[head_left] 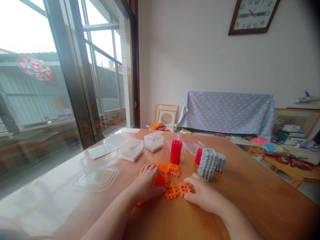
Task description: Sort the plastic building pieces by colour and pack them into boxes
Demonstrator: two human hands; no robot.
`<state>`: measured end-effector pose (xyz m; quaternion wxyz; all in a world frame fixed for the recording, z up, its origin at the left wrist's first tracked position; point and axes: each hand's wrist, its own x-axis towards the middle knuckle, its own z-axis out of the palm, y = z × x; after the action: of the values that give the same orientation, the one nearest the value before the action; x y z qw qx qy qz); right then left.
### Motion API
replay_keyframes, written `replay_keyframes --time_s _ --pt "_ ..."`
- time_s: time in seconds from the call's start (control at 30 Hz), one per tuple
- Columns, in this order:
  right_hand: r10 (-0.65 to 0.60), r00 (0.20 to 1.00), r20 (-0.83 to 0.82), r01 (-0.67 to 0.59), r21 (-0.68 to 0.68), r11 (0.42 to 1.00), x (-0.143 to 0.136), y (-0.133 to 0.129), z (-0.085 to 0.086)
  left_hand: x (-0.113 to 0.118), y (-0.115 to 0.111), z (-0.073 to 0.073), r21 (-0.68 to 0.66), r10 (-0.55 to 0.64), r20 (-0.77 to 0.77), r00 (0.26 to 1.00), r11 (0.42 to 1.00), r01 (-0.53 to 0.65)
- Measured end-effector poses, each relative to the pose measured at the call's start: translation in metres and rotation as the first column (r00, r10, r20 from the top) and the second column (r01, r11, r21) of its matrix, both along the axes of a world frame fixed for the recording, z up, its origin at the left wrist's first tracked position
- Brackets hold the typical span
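In the head view, my right hand (pixel 203 193) grips the edge of a square orange lattice building piece (pixel 184 189) between thumb and fingers. My left hand (pixel 147 182) curls round orange lattice pieces (pixel 162 180), its thumb low on their near side; part of them is hidden behind the fingers. Between the hands lies another orange piece (pixel 171 191), and more orange pieces (pixel 175 170) are spread just beyond. A tall red stack of such pieces (pixel 176 152) stands behind them. Grey stacks (pixel 208 163) stand beyond my right hand, with a red stack (pixel 198 156) partly hidden.
Two clear plastic boxes (pixel 132 150) stand at the back left of the wooden table (pixel 240 196). Transparent lids (pixel 97 179) and a sheet of paper with writing (pixel 102 151) lie nearer the window. Crumpled clear plastic (pixel 192 145) lies behind the red stacks.
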<state>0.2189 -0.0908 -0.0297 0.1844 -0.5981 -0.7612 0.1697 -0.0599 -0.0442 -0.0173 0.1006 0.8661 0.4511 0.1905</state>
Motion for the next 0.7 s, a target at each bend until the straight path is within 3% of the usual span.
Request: replay_keyframes --time_s 0.13,0.3,0.7 --pt "-0.006 0.999 -0.038 0.006 -0.009 1.0 0.003 -0.001 0.001 -0.002 -0.003 0.006 -0.019 -0.019 0.049 0.999 1.0 0.02" --pt "0.008 1.0 -0.022 -0.009 -0.043 0.999 0.002 0.0 0.002 0.004 -0.008 0.008 0.018 -0.157 0.124 0.98 0.988 0.156" --pt "-0.027 0.999 -0.038 0.023 -0.092 0.995 0.017 0.001 -0.001 0.016 -0.016 0.01 -0.015 -0.219 0.056 0.974 0.975 0.22"
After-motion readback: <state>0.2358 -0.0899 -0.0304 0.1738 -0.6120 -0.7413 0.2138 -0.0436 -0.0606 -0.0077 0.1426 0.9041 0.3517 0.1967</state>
